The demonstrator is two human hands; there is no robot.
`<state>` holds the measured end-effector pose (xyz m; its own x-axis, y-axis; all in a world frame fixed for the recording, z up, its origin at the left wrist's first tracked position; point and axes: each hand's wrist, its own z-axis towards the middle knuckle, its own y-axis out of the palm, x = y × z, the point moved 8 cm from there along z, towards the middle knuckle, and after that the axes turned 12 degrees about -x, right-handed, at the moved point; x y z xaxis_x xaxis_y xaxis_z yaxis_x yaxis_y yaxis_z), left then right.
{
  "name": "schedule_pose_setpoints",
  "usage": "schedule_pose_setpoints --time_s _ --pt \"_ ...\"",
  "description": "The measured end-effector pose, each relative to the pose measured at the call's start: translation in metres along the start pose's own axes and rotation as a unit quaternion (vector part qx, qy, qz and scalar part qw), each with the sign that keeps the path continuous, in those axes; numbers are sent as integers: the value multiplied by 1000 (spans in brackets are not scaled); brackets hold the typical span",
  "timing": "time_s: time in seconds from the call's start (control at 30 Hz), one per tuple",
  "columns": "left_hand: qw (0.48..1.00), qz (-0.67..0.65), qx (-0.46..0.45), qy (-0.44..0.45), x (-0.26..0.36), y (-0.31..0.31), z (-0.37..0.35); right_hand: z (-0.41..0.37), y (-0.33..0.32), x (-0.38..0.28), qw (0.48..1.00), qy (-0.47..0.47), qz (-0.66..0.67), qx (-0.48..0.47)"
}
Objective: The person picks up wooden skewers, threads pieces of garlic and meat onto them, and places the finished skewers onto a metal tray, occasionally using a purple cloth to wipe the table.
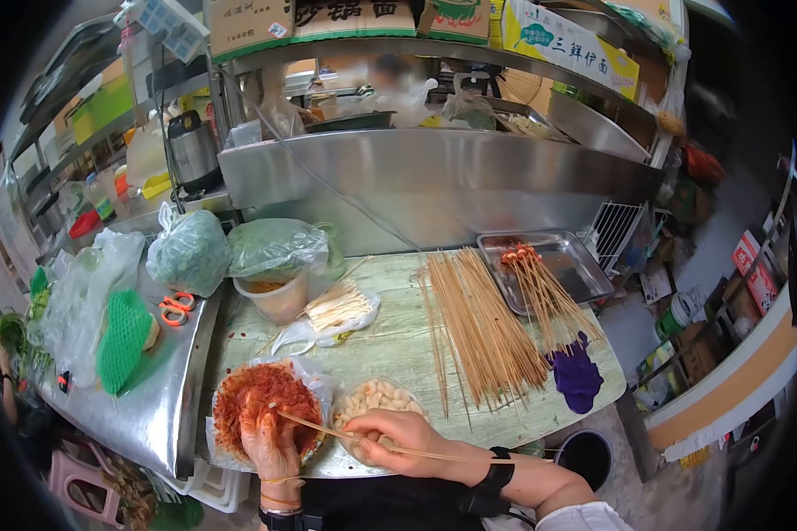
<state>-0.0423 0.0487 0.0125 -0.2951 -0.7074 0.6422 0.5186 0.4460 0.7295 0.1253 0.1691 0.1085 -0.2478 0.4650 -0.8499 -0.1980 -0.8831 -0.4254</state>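
My left hand (270, 445) is closed at the fingertips in a heap of red, spice-coated meat (297, 396) in a lined bowl. Its fingers are smeared red, and what they pinch blends into the heap. My right hand (394, 440) grips a bamboo skewer (323, 428), whose pointed end reaches to my left fingers. Under and behind the right hand stands a bowl of pale, rounded pieces (379, 395) that look like peeled garlic cloves. Many bare skewers (483, 327) lie side by side to the right. Several skewers with red pieces on their ends (524, 257) rest on a metal tray (584, 279).
A purple glove or cloth (577, 376) lies near the right table edge. Behind the bowls are a bagged tub (279, 299) and white sticks (338, 307) on plastic. Orange-handled scissors (178, 308) and a green net (124, 341) lie left. A steel shelf (434, 168) borders the back.
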Motion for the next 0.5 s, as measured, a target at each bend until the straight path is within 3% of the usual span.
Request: schedule_pose_setpoints --time_s 0.07,0.17,0.27,0.33,0.4,0.43,0.5 --pt "1000 18 5 5 2 0 -2 -3 4 11 999 13 39 5" --pt "999 44 22 9 1 -12 -4 -6 17 36 959 115 259 6" --pt "998 65 -11 4 -1 -16 -2 0 27 45 944 48 328 2" --pt "995 98 -8 -1 -1 -17 -4 -6 18 52 945 104 309 6" --pt "996 93 13 7 0 -17 -4 -15 0 56 937 47 346 27" --pt "993 119 21 18 0 -23 -2 -25 -17 55 936 139 318 52" --pt "992 122 -4 22 7 -21 -1 -47 -58 68 921 91 343 159"
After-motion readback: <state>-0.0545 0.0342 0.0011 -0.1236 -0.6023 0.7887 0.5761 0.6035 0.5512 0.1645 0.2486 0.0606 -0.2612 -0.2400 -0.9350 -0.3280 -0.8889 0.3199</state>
